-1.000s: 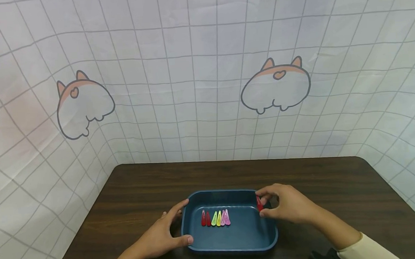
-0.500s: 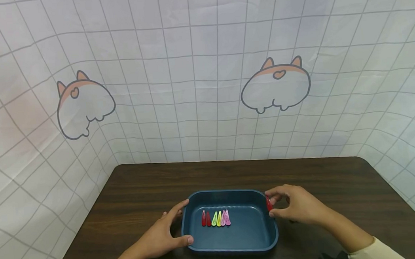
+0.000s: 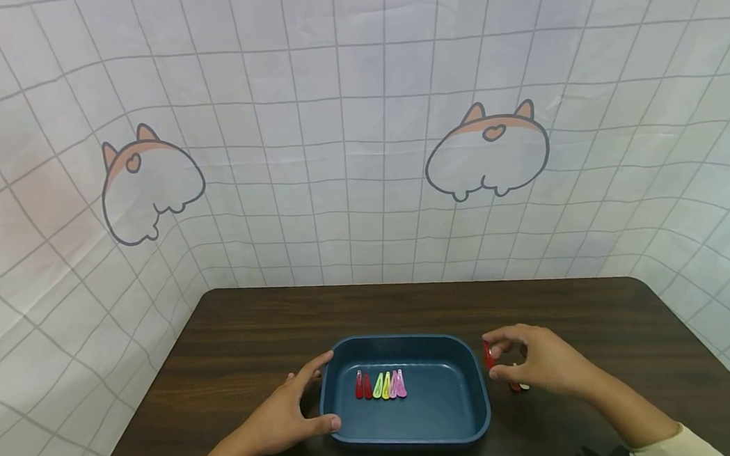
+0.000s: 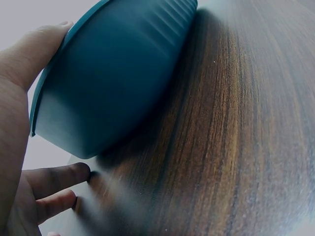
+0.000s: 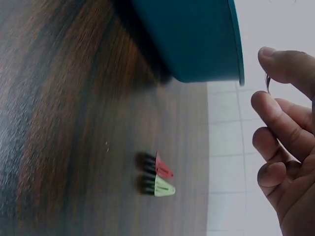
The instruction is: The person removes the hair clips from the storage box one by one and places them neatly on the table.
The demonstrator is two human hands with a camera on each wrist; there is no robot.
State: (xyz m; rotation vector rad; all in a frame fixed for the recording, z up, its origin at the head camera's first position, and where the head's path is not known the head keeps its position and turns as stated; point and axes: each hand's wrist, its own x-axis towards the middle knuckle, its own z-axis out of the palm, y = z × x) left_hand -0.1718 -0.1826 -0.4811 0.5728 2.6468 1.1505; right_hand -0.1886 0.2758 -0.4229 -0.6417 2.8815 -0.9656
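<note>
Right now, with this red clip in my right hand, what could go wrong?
Your right hand pinches the red clip, which might slip. Lowering that hand could knock the pale green clip and loose red clip on the table. Your left hand touches the tray; a nudge may jostle the row of clips inside.

Loads of room across the far strip of the desk [image 3: 270,317], mid frame in the head view, short of the gridded wall [image 3: 360,151]. Could also drop straight down into the right half of the blue tray [image 3: 404,348], lower middle. In the way: the row of hair clips [image 3: 385,385] in its left half, plus the left hand [image 3: 291,417] at its left rim. Just right of it, blocked by the right hand [image 3: 539,360] with a pinched red clip [image 3: 488,355], plus a coral clip [image 5: 162,169] and pale green clip [image 5: 164,188] on the desk.
</note>
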